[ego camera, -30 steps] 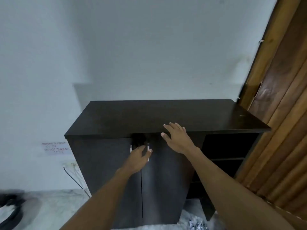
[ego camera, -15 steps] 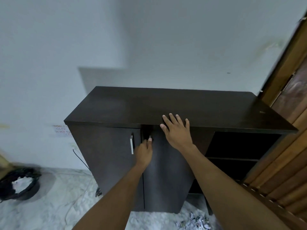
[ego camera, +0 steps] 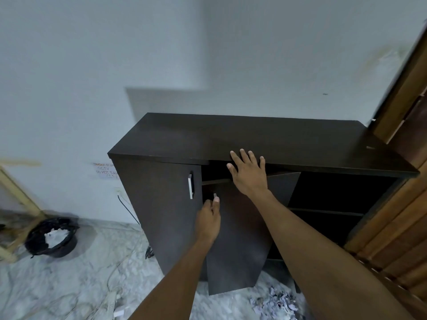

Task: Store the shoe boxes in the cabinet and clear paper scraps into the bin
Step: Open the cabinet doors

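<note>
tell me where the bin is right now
In the head view the black bin sits on the floor at the far left, beside a wooden frame and left of the dark cabinet, with white paper inside.

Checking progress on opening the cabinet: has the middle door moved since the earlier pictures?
Yes. The middle door has swung outward toward the camera, away from the closed left door, leaving a dark gap under the cabinet top. The left hand is at its handle.

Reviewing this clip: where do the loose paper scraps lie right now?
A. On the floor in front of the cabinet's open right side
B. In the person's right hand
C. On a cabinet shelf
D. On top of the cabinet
A: the paper scraps lie heaped on the floor below the cabinet.
</note>
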